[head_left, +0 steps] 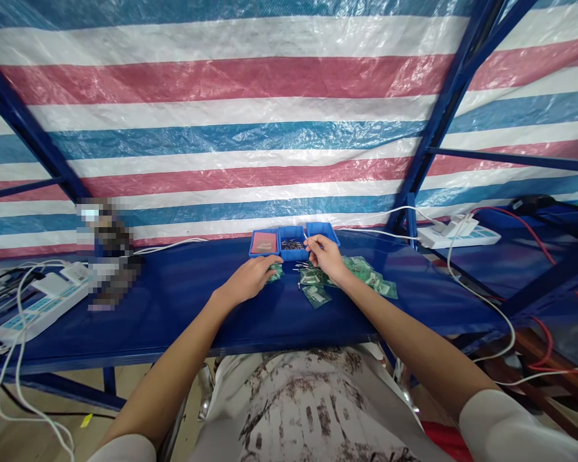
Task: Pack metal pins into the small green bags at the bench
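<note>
three blue bins (293, 255) standing in row on blue table (173, 289): left bin (256, 255) holding pink material (264, 240), middle bin (284, 231) holding many small dark pieces (292, 244), right bin (324, 227) not showing contents clearly. right hand (326, 258) pinching one thin pale piece (305, 236) beside bins. left hand (254, 277) covering green packet (276, 274); cannot tell if grasping. several overlapping green packets (316, 296) lying near right hand.

head-worn view — looking forward and down
</note>
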The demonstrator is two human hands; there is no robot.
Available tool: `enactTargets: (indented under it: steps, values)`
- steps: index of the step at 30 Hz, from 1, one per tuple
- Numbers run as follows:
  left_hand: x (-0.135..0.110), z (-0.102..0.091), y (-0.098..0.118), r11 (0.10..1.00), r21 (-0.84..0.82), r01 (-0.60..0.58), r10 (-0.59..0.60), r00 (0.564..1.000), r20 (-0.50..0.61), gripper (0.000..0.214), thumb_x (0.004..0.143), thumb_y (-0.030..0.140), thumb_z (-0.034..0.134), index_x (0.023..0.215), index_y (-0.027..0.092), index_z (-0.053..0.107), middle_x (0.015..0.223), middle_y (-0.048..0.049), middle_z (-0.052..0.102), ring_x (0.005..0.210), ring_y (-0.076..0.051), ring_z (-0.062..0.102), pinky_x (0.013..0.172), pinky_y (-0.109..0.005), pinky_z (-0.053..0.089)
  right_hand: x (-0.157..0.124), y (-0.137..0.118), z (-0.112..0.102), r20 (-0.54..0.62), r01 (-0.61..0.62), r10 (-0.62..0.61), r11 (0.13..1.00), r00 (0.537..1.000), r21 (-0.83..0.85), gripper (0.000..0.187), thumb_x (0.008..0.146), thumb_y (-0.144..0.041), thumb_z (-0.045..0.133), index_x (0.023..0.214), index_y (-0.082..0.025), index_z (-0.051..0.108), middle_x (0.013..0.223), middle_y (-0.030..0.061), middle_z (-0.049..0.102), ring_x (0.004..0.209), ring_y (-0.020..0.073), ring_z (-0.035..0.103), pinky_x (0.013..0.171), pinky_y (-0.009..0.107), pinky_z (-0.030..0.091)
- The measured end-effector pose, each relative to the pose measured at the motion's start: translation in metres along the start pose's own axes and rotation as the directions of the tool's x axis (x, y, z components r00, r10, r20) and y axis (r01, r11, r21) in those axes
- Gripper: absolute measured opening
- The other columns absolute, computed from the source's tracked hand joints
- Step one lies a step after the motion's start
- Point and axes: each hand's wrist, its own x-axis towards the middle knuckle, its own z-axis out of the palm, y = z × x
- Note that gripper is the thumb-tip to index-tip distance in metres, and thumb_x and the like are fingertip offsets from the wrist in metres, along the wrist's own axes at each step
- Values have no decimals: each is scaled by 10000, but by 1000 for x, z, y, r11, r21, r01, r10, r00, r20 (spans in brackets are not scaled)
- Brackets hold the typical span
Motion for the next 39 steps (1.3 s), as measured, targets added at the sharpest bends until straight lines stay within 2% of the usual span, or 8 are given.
enactTargets:
  steps: [6, 13, 22, 28, 31, 34, 39]
  values:
    - [3, -3, -2, 999, -35, -8, 8, 1000, -14, 265, 1119, 313, 481, 1299, 231, 657, 1280, -90, 747, 1145, -268, 707, 983, -384, 559, 0, -2, 0, -1, -12, 12, 1000, 1000, 5, 538, 807, -722, 772, 907, -200, 686, 778, 10, 628, 532, 108, 555, 390, 212, 408]
    - [4, -5, -4, 998, -64, 6, -6, 1000, -11, 262, 1116, 333, 507, 1245, 239, 715, 1219, -72, 774, 1112, -262, 715, 960, -359, 557, 0, -2, 0, -4, -15, 15, 1000, 1000, -6, 517, 819, -704, 772, 903, -201, 688, 775, 14, 625, 533, 112, 552, 396, 219, 409]
    - [1, 4, -7, 998, 56, -26, 27, 999, -18, 399, 1145, 311, 393, 1476, 210, 591, 1416, -118, 695, 1293, -307, 650, 1153, -500, 496, -1, -2, -1, -2, -9, 9, 1000, 1000, -19, 514, 831, -714, 764, 891, -210, 686, 776, 19, 631, 541, 119, 554, 398, 221, 414]
    - [-2, 5, -4, 996, 69, -55, 53, 998, 33, 447, 1147, 258, 324, 1535, 202, 540, 1441, -135, 669, 1325, -310, 621, 1094, -475, 536, -1, -1, -1, -3, -1, 1, 1000, 1000, -24, 515, 833, -709, 755, 905, -204, 688, 784, 15, 622, 529, 116, 552, 391, 225, 414]
    - [-2, 4, -4, 997, 76, -29, 29, 1000, 3, 448, 1147, 260, 335, 1554, 209, 514, 1406, -150, 675, 1281, -305, 645, 1053, -458, 551, -1, -1, 0, -3, -6, 5, 1000, 1000, -27, 508, 834, -701, 754, 904, -202, 685, 792, 14, 623, 528, 110, 552, 391, 221, 413]
    - [-1, 3, -4, 998, 67, 11, -7, 999, -52, 404, 1148, 284, 352, 1492, 188, 542, 1315, -161, 694, 1205, -299, 672, 1010, -442, 561, 0, -1, -1, -3, -14, 14, 999, 1000, -30, 503, 832, -695, 757, 905, -203, 685, 791, 12, 622, 538, 110, 553, 389, 214, 408]
    - [2, 0, -6, 999, 29, 18, -16, 998, -69, 304, 1141, 305, 390, 1238, 187, 652, 1139, -125, 717, 1068, -279, 682, 940, -414, 564, -1, -2, 0, -2, -19, 19, 999, 1000, -29, 493, 831, -690, 762, 893, -207, 680, 783, 13, 626, 541, 115, 556, 391, 214, 405]
